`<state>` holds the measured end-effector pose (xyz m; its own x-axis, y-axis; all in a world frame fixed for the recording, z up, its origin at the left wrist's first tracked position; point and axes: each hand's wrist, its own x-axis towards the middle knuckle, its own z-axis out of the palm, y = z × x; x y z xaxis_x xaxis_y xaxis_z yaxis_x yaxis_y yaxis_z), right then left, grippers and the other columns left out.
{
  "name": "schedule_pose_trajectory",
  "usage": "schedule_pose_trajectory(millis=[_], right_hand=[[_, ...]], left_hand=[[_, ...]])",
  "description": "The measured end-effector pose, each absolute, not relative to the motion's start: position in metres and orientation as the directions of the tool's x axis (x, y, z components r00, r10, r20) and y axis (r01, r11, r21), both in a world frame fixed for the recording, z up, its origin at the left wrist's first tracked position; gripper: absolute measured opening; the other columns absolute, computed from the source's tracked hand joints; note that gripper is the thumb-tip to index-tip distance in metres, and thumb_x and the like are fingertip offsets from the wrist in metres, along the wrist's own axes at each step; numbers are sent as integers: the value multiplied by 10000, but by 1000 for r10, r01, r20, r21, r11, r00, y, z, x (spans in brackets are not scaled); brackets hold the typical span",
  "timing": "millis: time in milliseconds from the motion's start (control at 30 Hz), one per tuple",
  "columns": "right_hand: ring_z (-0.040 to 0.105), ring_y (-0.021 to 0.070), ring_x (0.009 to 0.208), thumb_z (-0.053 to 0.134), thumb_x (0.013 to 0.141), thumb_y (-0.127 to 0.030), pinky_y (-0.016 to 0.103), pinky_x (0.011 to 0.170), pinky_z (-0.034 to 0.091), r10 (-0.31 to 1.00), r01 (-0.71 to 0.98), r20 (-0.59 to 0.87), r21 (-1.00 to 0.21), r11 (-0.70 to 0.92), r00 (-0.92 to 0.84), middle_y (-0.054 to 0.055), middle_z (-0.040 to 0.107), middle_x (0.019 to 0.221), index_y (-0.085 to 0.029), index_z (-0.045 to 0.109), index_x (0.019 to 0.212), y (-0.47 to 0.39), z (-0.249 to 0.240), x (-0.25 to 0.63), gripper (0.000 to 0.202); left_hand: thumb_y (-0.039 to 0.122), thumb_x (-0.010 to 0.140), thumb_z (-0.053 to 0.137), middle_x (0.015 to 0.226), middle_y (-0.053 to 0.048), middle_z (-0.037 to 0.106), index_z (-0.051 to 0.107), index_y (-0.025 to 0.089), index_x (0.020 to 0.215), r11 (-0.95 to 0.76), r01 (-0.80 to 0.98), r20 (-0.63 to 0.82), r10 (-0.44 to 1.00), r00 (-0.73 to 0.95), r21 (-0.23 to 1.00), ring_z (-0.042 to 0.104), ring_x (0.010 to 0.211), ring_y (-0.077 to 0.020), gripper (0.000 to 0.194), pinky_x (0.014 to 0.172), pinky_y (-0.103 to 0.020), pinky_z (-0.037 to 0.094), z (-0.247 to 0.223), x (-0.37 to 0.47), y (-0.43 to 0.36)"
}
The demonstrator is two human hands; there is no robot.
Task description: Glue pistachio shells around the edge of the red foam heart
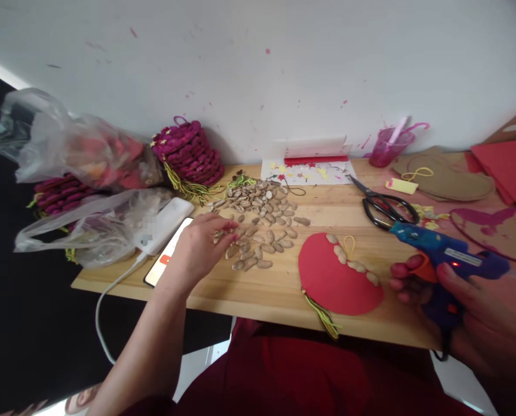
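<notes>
My left hand (201, 245) reaches to the left edge of a pile of peanuts (270, 234), thumb and fingertips bent towards each other around the nearest nuts. Whether a nut is between them is too small to tell. My right hand (452, 294) is wrapped round a blue glue gun (470, 260) with an orange trigger and a lit red light; its nozzle points left. Between the hands lies a red heart-shaped paper piece (338, 280). Several peanuts sit along its upper edge beside a yellow loop, and a yellow-green tassel (322, 315) hangs at its lower left.
Black scissors (383, 208) lie beyond the glue gun's nozzle. A phone (166, 254), white power bank (166, 225) and plastic bags (101, 219) are at the left. Behind stand a purple bundle (192, 153), a sheet with stars (310, 173) and a pink cup (390, 147).
</notes>
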<state>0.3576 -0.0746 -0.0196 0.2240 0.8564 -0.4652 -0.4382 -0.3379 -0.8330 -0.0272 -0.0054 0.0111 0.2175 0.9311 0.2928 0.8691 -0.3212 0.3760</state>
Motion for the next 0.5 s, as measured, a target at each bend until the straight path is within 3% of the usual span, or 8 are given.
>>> schedule_pose_trajectory(millis=[133,500], right_hand=[[747,278,717,983,410,-397,318,566,649,860,-437,-450,-841,-318,241,72,763,825,-225,760,753,-75,-19,356,444],[740,281,658,979,377,-426,348,548,658,841,-423,-470,-842,-336,268,81,755,783,-205,750,716,-73,-16,353,465]], left_hand=[[245,872,681,929,-62,729,759,190,944,-282,920,346,921,180,272,661,919,-248,120,839,-368,506,10,-36,4],[195,847,650,865,-98,713,735,161,867,-177,980,247,958,149,95,650,886,-288,93,876,-413,500,-2,-10,36]])
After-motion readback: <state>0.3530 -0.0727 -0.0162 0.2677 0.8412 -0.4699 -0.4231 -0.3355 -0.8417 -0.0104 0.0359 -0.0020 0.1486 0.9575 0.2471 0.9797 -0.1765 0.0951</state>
